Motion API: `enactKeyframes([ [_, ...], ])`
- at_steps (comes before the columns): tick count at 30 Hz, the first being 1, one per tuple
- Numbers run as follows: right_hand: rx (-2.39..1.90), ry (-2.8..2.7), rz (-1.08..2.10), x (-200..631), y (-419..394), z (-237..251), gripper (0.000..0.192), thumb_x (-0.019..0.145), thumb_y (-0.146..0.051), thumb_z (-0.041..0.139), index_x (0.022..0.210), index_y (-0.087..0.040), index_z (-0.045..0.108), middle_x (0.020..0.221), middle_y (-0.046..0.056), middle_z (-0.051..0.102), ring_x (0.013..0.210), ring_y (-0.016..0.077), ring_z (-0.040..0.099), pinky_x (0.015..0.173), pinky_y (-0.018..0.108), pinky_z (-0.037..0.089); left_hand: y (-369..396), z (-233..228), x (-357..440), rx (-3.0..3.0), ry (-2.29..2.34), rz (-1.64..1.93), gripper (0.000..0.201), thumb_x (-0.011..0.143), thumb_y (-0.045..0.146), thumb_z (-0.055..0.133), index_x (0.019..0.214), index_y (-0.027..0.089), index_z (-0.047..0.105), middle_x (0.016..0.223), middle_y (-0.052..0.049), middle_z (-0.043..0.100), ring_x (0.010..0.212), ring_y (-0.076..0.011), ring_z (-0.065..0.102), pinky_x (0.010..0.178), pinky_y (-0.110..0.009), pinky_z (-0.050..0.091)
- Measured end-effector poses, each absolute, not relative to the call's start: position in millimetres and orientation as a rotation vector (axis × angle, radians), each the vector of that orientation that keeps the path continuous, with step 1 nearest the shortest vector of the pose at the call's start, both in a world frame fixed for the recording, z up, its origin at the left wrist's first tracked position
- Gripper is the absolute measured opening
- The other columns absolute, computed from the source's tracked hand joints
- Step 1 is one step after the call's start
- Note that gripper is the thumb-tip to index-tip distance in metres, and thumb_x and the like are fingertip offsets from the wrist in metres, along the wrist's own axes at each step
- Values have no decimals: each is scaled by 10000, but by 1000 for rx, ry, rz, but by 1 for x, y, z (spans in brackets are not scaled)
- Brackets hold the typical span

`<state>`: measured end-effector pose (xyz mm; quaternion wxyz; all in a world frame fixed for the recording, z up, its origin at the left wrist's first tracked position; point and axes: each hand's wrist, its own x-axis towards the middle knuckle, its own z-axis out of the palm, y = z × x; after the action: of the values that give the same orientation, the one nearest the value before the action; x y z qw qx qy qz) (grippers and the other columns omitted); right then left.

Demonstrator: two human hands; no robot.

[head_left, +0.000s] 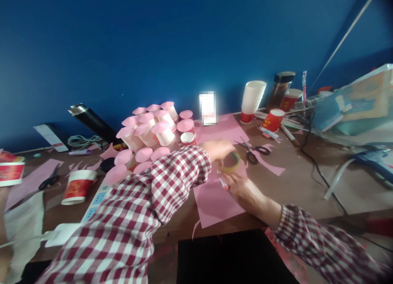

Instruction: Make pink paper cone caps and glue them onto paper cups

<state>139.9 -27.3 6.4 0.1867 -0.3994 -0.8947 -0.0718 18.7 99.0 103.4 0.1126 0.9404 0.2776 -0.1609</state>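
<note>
My left hand [218, 149] presses a yellowish round tape roll [231, 162] flat onto a pink paper sheet [215, 204] on the brown table. My right hand [238, 185] is just below the roll and holds a small white and red pen [223, 183], its tip near the roll's edge. Both sleeves are red and white checked. Black-handled scissors [254, 152] lie just right of the roll on another pink sheet [221, 128].
A cluster of white cups capped with pink paper discs [150, 130] stands left of my hands. Red paper cups [272, 120], a white cup stack [252, 98], a dark jar [281, 87], a black flask [92, 120], second scissors [49, 181], a power strip [95, 202] and cables [319, 169] lie around.
</note>
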Motion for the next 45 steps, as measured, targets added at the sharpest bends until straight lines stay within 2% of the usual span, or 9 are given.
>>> enactKeyframes([
  [5, -1083, -2542, -230, 140, -24, 5, 315, 925, -178, 386, 1168, -40, 532, 1037, 195, 646, 857, 227, 631, 682, 329, 558, 97, 106, 19, 2759, 812, -472, 745, 596, 183, 740, 1268, 303, 441, 1159, -48, 547, 1029, -240, 511, 816, -315, 414],
  [10, -1095, -2567, -228, 143, -30, 20, 297, 906, -132, 405, 1156, -37, 535, 1019, 189, 648, 901, 235, 617, 713, 333, 552, 93, 113, 22, 2754, 848, -513, 737, 610, 185, 732, 1279, 282, 436, 1159, -56, 555, 1038, -237, 511, 813, -311, 416],
  [15, -1077, -2560, -173, 153, -36, 27, 274, 893, -107, 398, 1108, -57, 560, 889, 150, 655, 796, 219, 603, 641, 322, 541, 90, 115, 23, 2777, 851, -524, 731, 599, 166, 742, 1264, 263, 455, 1135, -59, 566, 1024, -234, 520, 793, -306, 423],
  [21, -1042, -2581, -193, 168, -39, 23, 315, 872, -68, 368, 1129, -61, 551, 884, 137, 653, 721, 213, 573, 614, 343, 521, 95, 109, 22, 2800, 835, -509, 772, 605, 224, 756, 1299, 265, 419, 1177, -79, 534, 1044, -251, 506, 794, -319, 419],
  [27, -988, -2493, -157, 183, -42, 27, 294, 901, -112, 344, 1098, -65, 558, 972, 143, 654, 758, 208, 586, 667, 346, 518, 100, 102, 21, 2789, 807, -490, 788, 588, 293, 773, 1294, 268, 424, 1150, -74, 536, 1022, -259, 511, 781, -329, 419],
  [33, -1113, -2446, -95, 194, -41, 28, 283, 917, -136, 339, 1077, -109, 570, 864, 112, 659, 736, 195, 595, 662, 326, 520, 103, 100, 21, 2764, 794, -447, 826, 565, 292, 786, 1301, 316, 412, 1147, -59, 541, 1009, -265, 516, 764, -326, 416],
  [37, -1186, -2344, -55, 204, -37, 26, 277, 909, -144, 357, 1072, -123, 581, 962, 127, 667, 843, 215, 623, 739, 361, 529, 100, 105, 21, 2783, 799, -460, 795, 582, 282, 773, 1297, 286, 424, 1136, -69, 547, 1007, -265, 519, 746, -316, 415],
  [40, -1247, -2115, 46, 215, -36, 27, 255, 909, -186, 400, 1094, -154, 574, 1001, 102, 669, 911, 201, 636, 791, 329, 528, 97, 110, 23, 2791, 825, -489, 765, 586, 261, 769, 1281, 254, 449, 1125, -80, 556, 997, -259, 526, 745, -309, 414],
  [45, -1275, -1927, 56, 229, -42, 27, 244, 882, -208, 474, 1104, -193, 573, 1034, 77, 673, 948, 197, 642, 840, 313, 513, 96, 113, 25, 2786, 843, -529, 792, 572, 275, 777, 1289, 266, 440, 1117, -67, 560, 1007, -255, 524, 734, -293, 413],
])
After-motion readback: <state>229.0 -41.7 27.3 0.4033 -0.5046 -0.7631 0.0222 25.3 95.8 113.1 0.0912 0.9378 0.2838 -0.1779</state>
